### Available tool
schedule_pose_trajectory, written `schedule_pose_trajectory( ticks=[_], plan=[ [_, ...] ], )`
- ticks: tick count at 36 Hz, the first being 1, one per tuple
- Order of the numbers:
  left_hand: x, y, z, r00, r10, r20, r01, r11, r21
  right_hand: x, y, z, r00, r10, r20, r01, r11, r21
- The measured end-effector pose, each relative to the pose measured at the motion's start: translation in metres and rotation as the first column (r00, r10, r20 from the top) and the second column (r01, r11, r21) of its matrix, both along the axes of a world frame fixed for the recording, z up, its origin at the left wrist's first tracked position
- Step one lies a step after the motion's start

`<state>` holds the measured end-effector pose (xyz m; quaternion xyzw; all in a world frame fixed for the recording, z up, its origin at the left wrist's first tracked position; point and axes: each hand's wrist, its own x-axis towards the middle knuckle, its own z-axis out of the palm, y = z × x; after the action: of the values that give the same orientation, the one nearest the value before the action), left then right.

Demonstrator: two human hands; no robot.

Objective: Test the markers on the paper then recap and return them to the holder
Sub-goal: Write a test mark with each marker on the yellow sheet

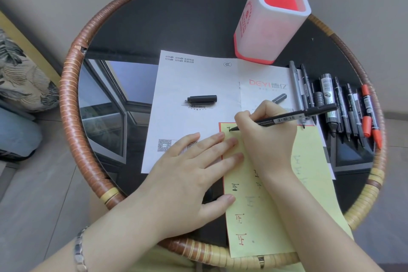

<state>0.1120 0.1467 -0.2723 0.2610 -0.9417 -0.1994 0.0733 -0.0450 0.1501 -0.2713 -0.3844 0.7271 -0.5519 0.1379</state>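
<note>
My right hand (pixel 268 133) grips a black marker (pixel 293 117), uncapped, with its tip touching the top left corner of the yellow paper (pixel 309 172), where a black stroke shows. My left hand (pixel 189 174) lies flat, fingers spread, pressing the yellow paper's left edge. The marker's black cap (pixel 202 99) lies alone on the white printed sheet (pixel 194 77). A white holder (pixel 272 17) with a red inside stands at the back right and looks empty. Several more markers (pixel 335 106), black ones and red ones, lie in a row at the right.
Everything sits on a round glass-topped table with a wrapped rattan rim (pixel 72 77). A grey pen end (pixel 279 98) pokes out behind my right hand. Earlier red, grey and black test marks cover the yellow paper. A cushioned seat (pixel 19 77) stands at the left.
</note>
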Motion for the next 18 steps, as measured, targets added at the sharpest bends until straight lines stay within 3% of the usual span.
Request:
schedule_pose_trajectory(
  ticks=[18],
  plan=[
    [0.0004,0.0003,-0.0008,1.000,-0.001,-0.012,0.001,1.000,-0.013,0.0019,0.0003,0.0019,0.999,0.031,0.028,-0.031,0.999,-0.009]
  ],
)
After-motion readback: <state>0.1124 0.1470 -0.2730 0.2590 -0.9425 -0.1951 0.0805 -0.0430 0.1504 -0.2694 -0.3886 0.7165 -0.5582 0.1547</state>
